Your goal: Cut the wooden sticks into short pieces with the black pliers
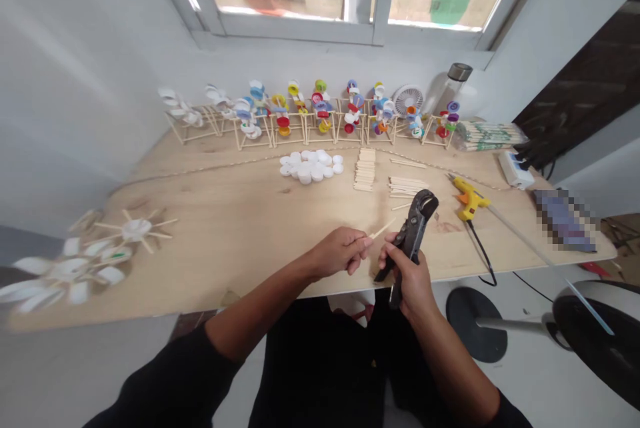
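My left grip (pixel 345 251) pinches 1 thin stick (pixel 384 228) above the surface (pixel 240 215), its long axis slanting forward and right, free tip near the black cutter (pixel 414 231) my right grip (pixel 416 276) clasps by its handles.

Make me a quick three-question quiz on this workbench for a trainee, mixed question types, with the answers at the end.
1. Multiple choice: What does the right hand hold?
A) a clear bottle
B) a black pliers-like tool
C) a small white fan

2. True or false: On the wooden table, the white caps lie to the left of the yellow glue gun.

3. Fill in the missing word: The left hand pinches a thin wooden ____.

Key:
1. B
2. True
3. stick
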